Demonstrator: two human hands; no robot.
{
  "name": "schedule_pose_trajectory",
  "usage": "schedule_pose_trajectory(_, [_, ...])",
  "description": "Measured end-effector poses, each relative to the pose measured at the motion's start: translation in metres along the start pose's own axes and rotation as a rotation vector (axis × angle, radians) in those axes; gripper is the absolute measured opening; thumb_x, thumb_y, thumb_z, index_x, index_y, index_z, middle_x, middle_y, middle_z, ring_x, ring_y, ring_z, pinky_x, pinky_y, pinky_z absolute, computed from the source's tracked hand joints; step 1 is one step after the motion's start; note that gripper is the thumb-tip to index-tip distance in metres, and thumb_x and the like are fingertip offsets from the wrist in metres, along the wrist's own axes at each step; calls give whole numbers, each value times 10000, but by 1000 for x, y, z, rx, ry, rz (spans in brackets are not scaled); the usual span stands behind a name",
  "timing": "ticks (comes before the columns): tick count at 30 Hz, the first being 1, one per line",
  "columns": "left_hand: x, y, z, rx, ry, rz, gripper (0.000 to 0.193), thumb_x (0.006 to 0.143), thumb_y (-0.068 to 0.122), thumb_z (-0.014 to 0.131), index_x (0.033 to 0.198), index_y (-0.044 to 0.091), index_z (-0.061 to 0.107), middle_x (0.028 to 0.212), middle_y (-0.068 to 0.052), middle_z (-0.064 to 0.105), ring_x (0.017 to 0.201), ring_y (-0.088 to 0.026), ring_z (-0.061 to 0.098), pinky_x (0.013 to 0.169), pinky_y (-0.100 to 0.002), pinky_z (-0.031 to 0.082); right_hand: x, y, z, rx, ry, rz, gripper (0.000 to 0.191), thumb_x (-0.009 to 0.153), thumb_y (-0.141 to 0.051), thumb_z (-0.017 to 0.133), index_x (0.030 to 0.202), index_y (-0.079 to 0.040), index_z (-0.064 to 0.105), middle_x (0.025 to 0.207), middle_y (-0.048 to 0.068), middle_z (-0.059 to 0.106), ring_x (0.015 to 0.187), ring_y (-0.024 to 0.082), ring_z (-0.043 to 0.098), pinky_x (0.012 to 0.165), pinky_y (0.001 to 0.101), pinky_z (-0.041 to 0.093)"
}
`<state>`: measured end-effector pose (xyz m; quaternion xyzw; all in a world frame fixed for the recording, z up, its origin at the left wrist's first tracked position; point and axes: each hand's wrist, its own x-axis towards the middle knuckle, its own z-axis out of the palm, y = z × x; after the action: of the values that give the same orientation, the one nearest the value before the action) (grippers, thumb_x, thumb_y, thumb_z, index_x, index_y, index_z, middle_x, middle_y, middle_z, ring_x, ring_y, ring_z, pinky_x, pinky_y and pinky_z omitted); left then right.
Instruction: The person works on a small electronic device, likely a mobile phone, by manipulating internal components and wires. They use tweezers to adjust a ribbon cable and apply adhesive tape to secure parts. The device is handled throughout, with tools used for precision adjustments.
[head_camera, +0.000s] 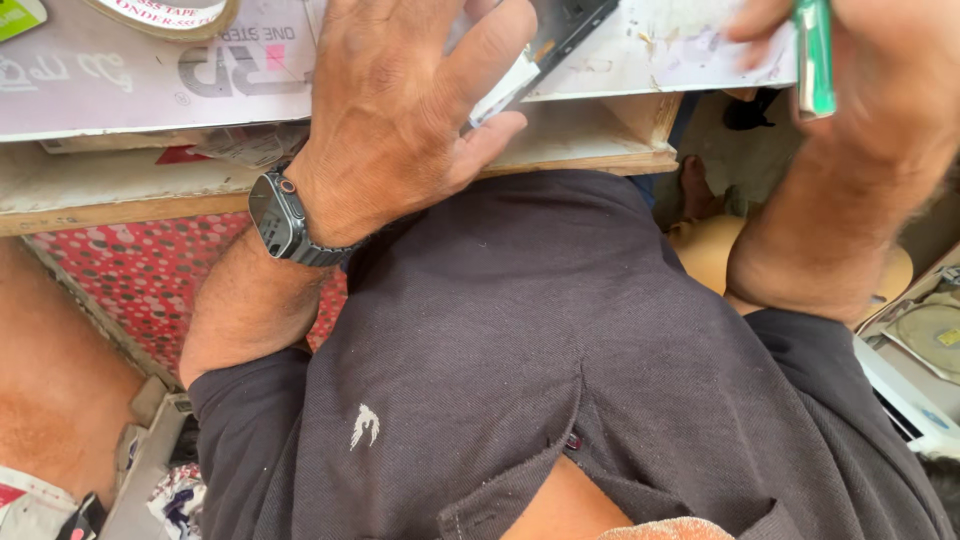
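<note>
My left hand (400, 95) rests on the near edge of a wooden worktable (120, 195), fingers wrapped on a flat black device with a white edge (545, 45) that lies tilted on the table top. A dark watch (280, 215) sits on that wrist. My right hand (880, 70) is raised at the upper right, closed round a slim green tool (815, 55) that stands upright. The tool's tip is out of view. My dark shirt (560, 370) fills the lower middle.
A white printed sheet (150, 85) covers the table, with a roll of tape (170, 15) at the top left. A red dotted panel (140, 275) lies under the table edge. A box with discs (930, 335) sits at the right.
</note>
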<state>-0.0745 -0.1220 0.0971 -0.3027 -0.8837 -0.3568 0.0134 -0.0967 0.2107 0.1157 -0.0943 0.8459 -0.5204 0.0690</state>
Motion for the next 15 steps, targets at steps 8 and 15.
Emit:
schedule_pose_trajectory(8, [1,-6,-3,-47,-5,1,709,799,221,874,1376,64,493,1253,-114,527,1129,-319,530,914,-470,403,6,1,44,365,-149,-182,260,911,-121,803,1089,23,680,888,167,718,686,196,686,584,266,523])
schedule_pose_trajectory(15, [4,-5,-3,5,-36,-11,666,760,249,862,1311,80,530,1214,-97,532,1116,-303,535,946,-476,393,4,0,68,385,-162,-256,223,1125,-80,706,1279,-22,556,1156,203,721,941,225,749,833,307,659])
